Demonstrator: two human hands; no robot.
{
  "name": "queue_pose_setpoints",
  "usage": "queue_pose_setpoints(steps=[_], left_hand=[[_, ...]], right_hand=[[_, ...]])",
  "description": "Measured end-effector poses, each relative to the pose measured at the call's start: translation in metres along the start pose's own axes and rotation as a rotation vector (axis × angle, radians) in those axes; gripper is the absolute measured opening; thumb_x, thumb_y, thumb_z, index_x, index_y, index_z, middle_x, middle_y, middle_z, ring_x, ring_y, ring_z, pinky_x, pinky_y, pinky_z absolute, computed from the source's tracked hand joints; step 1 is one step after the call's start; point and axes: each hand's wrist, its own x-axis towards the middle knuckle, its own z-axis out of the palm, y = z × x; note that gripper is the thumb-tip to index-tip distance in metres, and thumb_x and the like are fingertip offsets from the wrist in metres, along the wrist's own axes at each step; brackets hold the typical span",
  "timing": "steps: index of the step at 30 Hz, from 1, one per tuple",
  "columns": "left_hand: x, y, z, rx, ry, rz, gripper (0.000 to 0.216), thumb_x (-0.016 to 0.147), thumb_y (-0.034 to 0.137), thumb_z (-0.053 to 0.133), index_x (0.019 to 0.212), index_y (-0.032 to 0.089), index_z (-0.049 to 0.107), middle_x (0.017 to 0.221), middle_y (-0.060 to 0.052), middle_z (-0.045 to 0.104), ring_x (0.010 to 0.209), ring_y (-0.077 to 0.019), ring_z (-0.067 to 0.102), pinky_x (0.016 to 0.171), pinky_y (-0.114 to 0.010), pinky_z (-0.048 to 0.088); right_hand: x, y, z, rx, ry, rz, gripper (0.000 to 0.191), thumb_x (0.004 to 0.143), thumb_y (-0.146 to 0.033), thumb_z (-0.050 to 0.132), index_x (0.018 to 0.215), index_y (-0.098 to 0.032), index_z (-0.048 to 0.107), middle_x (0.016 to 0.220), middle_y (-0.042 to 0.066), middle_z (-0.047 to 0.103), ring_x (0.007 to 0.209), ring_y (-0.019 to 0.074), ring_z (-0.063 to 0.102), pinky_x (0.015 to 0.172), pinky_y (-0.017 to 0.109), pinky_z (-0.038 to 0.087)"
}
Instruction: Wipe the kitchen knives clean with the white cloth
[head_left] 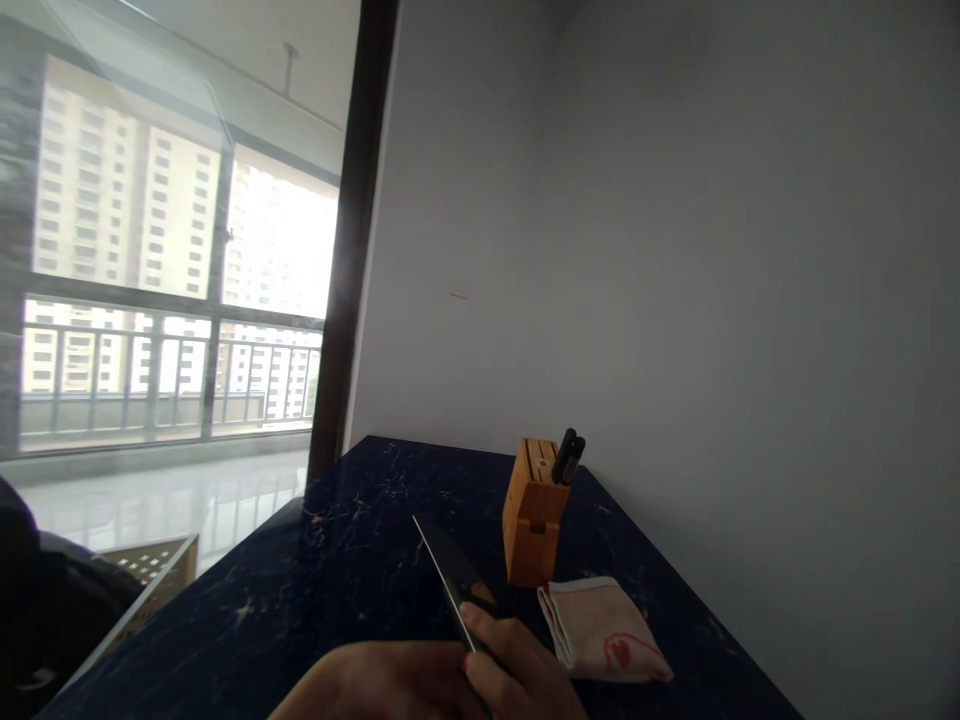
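Note:
A large kitchen knife (454, 570) points away and to the left over the dark blue marbled table, its blade tilted. Its handle is mostly hidden by my hands. My right hand (521, 670) is closed around the base of the blade and the handle, index finger lying near the heel. From the left, my left hand (375, 680) meets it at the handle, its fingers curled and partly hidden. A small red spot shows between the hands; I cannot make out what it is. Just beyond stands a wooden knife block (531, 540) with black-handled tools (568, 458) in its right side.
A folded pale pink cloth (604, 630) with a red print lies right of my right hand. The table (360, 540) runs to a grey wall (712, 300). At lower left are a perforated panel (161, 575) and a dark object (52, 600); windows stand beyond.

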Motion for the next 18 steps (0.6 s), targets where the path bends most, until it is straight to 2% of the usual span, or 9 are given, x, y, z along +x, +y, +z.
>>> queue_pose_setpoints(steps=[1, 2, 4, 6, 8, 11, 15, 18], left_hand=[[-0.003, 0.005, 0.004, -0.082, 0.005, 0.040, 0.066, 0.047, 0.036, 0.079, 0.107, 0.023, 0.055, 0.095, -0.003, 0.061, 0.087, -0.0163, 0.056, 0.071, -0.023, 0.040], [-0.003, 0.009, 0.006, -0.152, 0.059, 0.075, 0.064, 0.054, 0.043, 0.074, 0.112, 0.025, 0.050, 0.101, -0.004, 0.060, 0.095, -0.0192, 0.054, 0.075, -0.027, 0.040], [0.001, 0.012, 0.009, -0.245, 0.200, 0.104, 0.054, 0.069, 0.060, 0.052, 0.108, 0.021, 0.052, 0.091, -0.006, 0.063, 0.093, -0.0211, 0.057, 0.076, -0.032, 0.041], [0.009, 0.012, 0.011, -0.276, 0.358, 0.123, 0.050, 0.075, 0.060, 0.043, 0.101, 0.019, 0.055, 0.085, -0.006, 0.064, 0.084, -0.0195, 0.060, 0.075, -0.032, 0.043], [0.017, 0.010, 0.014, -0.286, 0.448, 0.145, 0.046, 0.077, 0.057, 0.043, 0.098, 0.018, 0.055, 0.087, -0.006, 0.065, 0.080, -0.0184, 0.061, 0.071, -0.030, 0.044], [0.022, 0.009, 0.019, -0.302, 0.519, 0.210, 0.038, 0.077, 0.052, 0.048, 0.092, 0.018, 0.054, 0.086, -0.007, 0.066, 0.076, -0.0184, 0.062, 0.066, -0.028, 0.045], [0.018, 0.012, 0.023, -0.271, 0.576, 0.207, 0.032, 0.074, 0.042, 0.057, 0.091, 0.017, 0.053, 0.085, -0.006, 0.066, 0.072, -0.0180, 0.063, 0.065, -0.028, 0.045], [0.018, 0.012, 0.023, -0.274, 0.608, 0.179, 0.030, 0.071, 0.035, 0.061, 0.093, 0.016, 0.053, 0.082, -0.004, 0.065, 0.070, -0.0164, 0.062, 0.060, -0.025, 0.044]], right_hand=[[-0.006, 0.001, 0.004, -0.019, 0.006, 0.019, 0.013, 0.082, -0.026, 0.044, 0.094, -0.021, 0.047, 0.100, 0.008, 0.064, 0.068, 0.0127, 0.062, 0.058, 0.020, 0.051], [-0.011, 0.003, 0.007, -0.035, 0.005, 0.044, 0.013, 0.082, -0.025, 0.044, 0.093, -0.021, 0.048, 0.100, 0.008, 0.064, 0.067, 0.0129, 0.061, 0.057, 0.021, 0.051], [-0.019, 0.006, 0.009, -0.049, -0.033, 0.058, 0.014, 0.082, -0.020, 0.042, 0.094, -0.023, 0.049, 0.102, 0.007, 0.064, 0.068, 0.0131, 0.061, 0.058, 0.022, 0.051], [-0.024, 0.008, 0.008, -0.045, -0.077, 0.018, 0.020, 0.080, -0.014, 0.043, 0.095, -0.024, 0.050, 0.107, 0.005, 0.062, 0.074, 0.0135, 0.062, 0.062, 0.021, 0.051], [-0.027, 0.008, 0.006, -0.032, -0.087, -0.020, 0.024, 0.077, -0.011, 0.046, 0.095, -0.026, 0.052, 0.107, 0.003, 0.062, 0.080, 0.0134, 0.061, 0.065, 0.020, 0.051], [-0.024, 0.004, 0.004, -0.031, -0.061, -0.009, 0.026, 0.076, -0.008, 0.046, 0.092, -0.028, 0.052, 0.103, -0.001, 0.064, 0.081, 0.0120, 0.061, 0.066, 0.018, 0.051], [-0.013, 0.000, -0.003, -0.018, -0.052, -0.015, 0.019, 0.081, -0.012, 0.040, 0.091, -0.025, 0.050, 0.100, 0.002, 0.065, 0.072, 0.0096, 0.061, 0.062, 0.017, 0.050], [-0.009, -0.002, -0.004, -0.037, -0.069, -0.013, 0.019, 0.083, -0.013, 0.037, 0.090, -0.023, 0.050, 0.100, 0.004, 0.064, 0.073, 0.0100, 0.061, 0.063, 0.017, 0.050]])
